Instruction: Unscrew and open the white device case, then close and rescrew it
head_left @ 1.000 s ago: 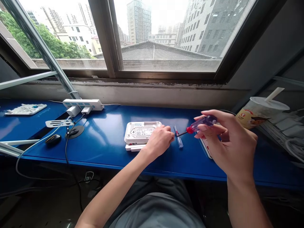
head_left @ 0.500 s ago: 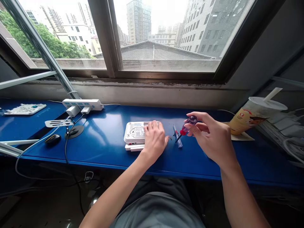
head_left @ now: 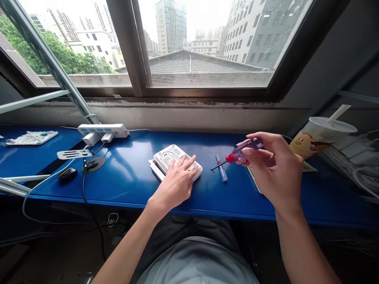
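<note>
A: Pls, how to describe the left hand (head_left: pixel 175 179)?

B: Laid palm down, w/ fingers (head_left: pixel 189 162) spread apart, pointing fwd and a bit to the R.

A: And abt the left forearm (head_left: pixel 133 236)?

B: Bare, stretched diagonally from bottom L toward the middle.

A: Understood, thx. Now abt the right hand (head_left: pixel 275 167)?

B: Raised higher than the left hand, w/ thumb (head_left: pixel 252 155) and index finger brought together in a grip, other fingers curled in.

A: And abt the right forearm (head_left: pixel 299 240)?

B: Also bare, slanting up from bottom R, w/ right wrist (head_left: pixel 286 207) approx. straight.
</note>
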